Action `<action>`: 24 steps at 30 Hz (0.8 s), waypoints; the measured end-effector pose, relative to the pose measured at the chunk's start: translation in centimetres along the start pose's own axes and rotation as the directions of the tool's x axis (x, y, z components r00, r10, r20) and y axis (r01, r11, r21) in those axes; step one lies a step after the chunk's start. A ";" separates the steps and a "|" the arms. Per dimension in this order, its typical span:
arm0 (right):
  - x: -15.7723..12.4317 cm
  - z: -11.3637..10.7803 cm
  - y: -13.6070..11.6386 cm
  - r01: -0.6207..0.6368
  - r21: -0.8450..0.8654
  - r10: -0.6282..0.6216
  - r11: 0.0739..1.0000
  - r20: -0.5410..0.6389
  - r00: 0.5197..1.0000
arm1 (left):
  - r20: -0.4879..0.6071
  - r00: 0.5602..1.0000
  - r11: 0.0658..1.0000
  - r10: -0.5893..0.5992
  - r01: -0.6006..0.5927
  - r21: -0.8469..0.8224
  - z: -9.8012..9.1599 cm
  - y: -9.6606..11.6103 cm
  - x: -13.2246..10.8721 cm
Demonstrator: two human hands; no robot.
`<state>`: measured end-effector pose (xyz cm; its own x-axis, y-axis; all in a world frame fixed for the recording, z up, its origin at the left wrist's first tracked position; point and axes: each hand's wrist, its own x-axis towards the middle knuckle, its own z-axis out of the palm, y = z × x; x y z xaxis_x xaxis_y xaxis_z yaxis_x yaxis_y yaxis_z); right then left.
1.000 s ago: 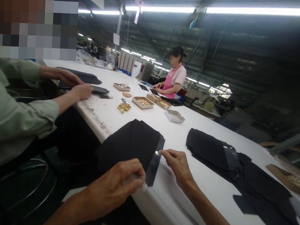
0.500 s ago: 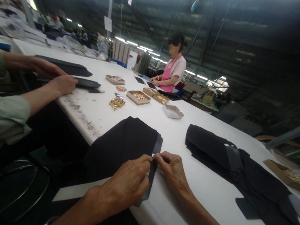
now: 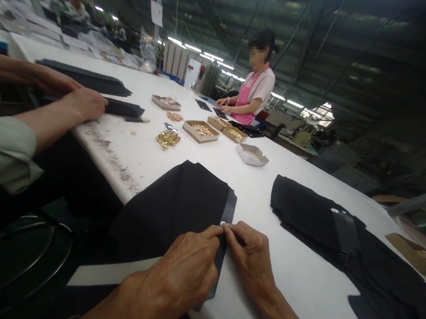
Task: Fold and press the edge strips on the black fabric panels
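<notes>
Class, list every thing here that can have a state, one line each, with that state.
left hand: fingers pinched on the edge of the black fabric piece.
right hand: fingers pinched at the silver stud.
black fabric piece: lying flat, hanging over the table edge.
fabric stack: piled, untouched.
white box: open.
cardboard tray: open, holding gold fittings.

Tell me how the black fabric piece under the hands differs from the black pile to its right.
The black fabric piece lies flat and smooth and hangs over the table's near edge, while the black pile is several pieces heaped farther in on the tabletop. The left hand and right hand pinch the fabric piece's edge at a small silver stud; no hand touches the pile. Both are black cloth.
</notes>
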<state>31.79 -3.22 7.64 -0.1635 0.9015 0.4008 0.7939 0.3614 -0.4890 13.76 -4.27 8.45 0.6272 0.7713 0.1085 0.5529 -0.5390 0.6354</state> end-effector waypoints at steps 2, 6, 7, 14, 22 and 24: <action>-0.1 0.0 0.1 0.046 -0.041 -0.046 0.998 -0.001 0.999 | 0.004 1.000 1.000 0.006 -0.006 0.023 0.2 0.0 0.0; -0.3 0.3 0.3 0.142 -0.152 -0.146 0.978 -0.013 0.989 | 0.050 0.999 0.998 -0.007 0.004 0.064 0.0 0.5 0.1; -0.4 0.5 0.4 0.157 -0.188 -0.162 0.970 -0.013 0.987 | 0.070 0.997 0.998 -0.010 0.005 0.068 -0.2 0.6 0.2; -0.6 0.9 0.7 0.161 -0.374 -0.176 0.913 -0.007 0.984 | 0.047 0.999 0.998 0.011 -0.014 0.059 -0.5 0.7 0.2; -0.3 0.9 0.7 0.154 -0.460 -0.164 0.874 0.018 0.986 | 0.035 0.999 0.999 0.007 -0.009 0.044 0.1 0.2 0.3; -0.1 0.9 0.9 0.150 -0.478 -0.161 0.865 0.019 0.987 | 0.037 0.999 0.999 0.008 -0.010 0.043 0.1 0.2 0.4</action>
<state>31.99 -2.78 6.40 -0.3000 0.8358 0.4598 0.9425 0.3341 0.0076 14.16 -4.15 8.58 0.6513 0.7539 0.0856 0.5701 -0.5607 0.6005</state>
